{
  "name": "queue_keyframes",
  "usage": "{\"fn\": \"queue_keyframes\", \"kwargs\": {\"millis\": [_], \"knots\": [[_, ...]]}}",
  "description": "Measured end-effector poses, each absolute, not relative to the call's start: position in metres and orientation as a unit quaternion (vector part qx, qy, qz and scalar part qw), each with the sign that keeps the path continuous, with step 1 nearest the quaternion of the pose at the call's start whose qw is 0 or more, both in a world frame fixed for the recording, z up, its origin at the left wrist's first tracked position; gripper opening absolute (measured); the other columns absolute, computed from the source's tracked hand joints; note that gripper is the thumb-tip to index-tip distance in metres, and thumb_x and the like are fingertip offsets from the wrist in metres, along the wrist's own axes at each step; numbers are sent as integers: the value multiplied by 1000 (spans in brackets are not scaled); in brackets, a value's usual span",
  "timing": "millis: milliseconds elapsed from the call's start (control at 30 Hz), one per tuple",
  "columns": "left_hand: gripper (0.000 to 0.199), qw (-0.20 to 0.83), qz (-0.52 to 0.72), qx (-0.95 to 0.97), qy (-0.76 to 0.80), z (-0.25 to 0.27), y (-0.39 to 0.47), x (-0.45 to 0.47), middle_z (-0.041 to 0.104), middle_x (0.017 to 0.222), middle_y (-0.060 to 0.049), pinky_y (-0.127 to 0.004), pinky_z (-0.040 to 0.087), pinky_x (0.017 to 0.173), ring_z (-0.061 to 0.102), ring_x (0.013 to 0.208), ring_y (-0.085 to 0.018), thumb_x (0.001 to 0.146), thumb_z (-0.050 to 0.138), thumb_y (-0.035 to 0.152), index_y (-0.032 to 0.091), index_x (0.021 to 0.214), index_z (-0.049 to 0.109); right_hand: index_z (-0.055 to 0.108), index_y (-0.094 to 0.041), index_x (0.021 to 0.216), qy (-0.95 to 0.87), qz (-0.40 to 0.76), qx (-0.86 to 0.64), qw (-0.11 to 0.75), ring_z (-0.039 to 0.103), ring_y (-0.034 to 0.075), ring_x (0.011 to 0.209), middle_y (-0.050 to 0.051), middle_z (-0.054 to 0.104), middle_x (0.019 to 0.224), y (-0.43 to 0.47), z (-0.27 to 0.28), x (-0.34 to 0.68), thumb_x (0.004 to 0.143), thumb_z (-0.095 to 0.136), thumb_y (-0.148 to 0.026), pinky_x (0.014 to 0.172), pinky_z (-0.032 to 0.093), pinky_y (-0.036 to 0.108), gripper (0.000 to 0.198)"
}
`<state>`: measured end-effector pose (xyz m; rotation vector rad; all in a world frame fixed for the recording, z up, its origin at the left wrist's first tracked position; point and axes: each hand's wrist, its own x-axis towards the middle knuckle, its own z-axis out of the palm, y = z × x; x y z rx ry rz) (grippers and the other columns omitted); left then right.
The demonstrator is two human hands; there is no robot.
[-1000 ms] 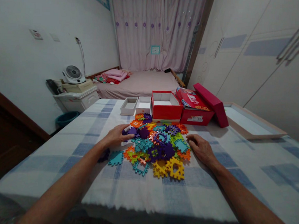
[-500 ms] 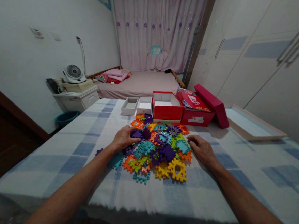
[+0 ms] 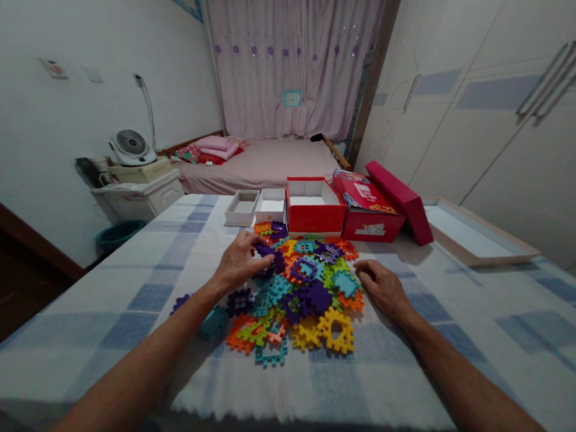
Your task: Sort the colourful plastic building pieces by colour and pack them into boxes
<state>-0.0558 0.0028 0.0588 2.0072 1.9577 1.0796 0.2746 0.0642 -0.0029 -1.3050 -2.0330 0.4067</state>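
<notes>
A loose pile of plastic interlocking building pieces with toothed edges lies on the table, in purple, teal, orange, green and yellow. At its left side my left hand (image 3: 241, 262) pinches a purple interlocking piece (image 3: 276, 257), tilted up above the others. My right hand (image 3: 380, 287) rests at the pile's right edge, fingers curved and apart, beside a light teal piece (image 3: 346, 284); nothing shows in it. Nearest me lie a yellow piece (image 3: 347, 339) and a teal frame piece (image 3: 272, 356).
Behind the pile stand two small white boxes (image 3: 241, 220), an open red box (image 3: 315, 218) and a red printed box (image 3: 372, 227) with a red lid (image 3: 407, 201) leaning on it. A shallow tray-like lid (image 3: 477, 262) lies to the right. A checked cloth (image 3: 126, 343) covers the table.
My left hand has raised the purple piece slightly and tilted it. The right hand stays by the pile's right edge. The whole view has shifted a little.
</notes>
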Motion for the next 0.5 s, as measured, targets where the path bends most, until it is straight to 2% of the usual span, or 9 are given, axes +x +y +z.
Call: {"fn": "queue_keyframes", "kwargs": {"millis": [133, 233, 333, 433, 500], "knots": [[26, 67, 422, 661, 617, 80, -1, -36, 55, 90, -2, -31, 49, 79, 57, 80, -16, 72, 67, 37, 20, 91, 66, 66, -21, 93, -781, 157, -497, 343, 65, 20, 87, 6, 71, 95, 65, -3, 275, 80, 45, -27, 83, 49, 34, 26], [33, 103, 433, 713, 541, 85, 6, -17, 59, 103, -5, -32, 48, 88, 58, 97, -19, 78, 64, 40, 20, 104, 65, 66, -20, 93, -778, 163, -504, 337, 65, 20, 88, 6, 71, 94, 65, -3, 275, 80, 46, -27, 83, 49, 34, 25], [38, 95, 398, 760, 504, 77, 32, -19, 58, 121, -7, -35, 42, 101, 53, 115, -21, 88, 52, 42, 20, 118, 61, 66, -21, 94, -778, 171, -506, 332, 65, 20, 89, 6, 71, 95, 65, -3, 275, 81, 45, -26, 81, 49, 33, 26], [40, 31, 314, 730, 606, 60, 68, -45, 58, 124, -11, -35, 37, 106, 50, 119, -22, 92, 42, 39, 16, 117, 62, 65, -20, 95, -779, 176, -503, 331, 65, 20, 90, 6, 71, 98, 64, -3, 275, 81, 44, -27, 81, 48, 32, 26], [43, 26, 247, 723, 644, 47, 92, -66, 57, 128, -12, -36, 35, 107, 49, 122, -23, 93, 39, 39, 14, 121, 61, 65, -20, 95, -777, 178, -504, 332, 65, 20, 90, 7, 70, 98, 65, -3, 275, 81, 43, -27, 81, 48, 33, 26]]}}
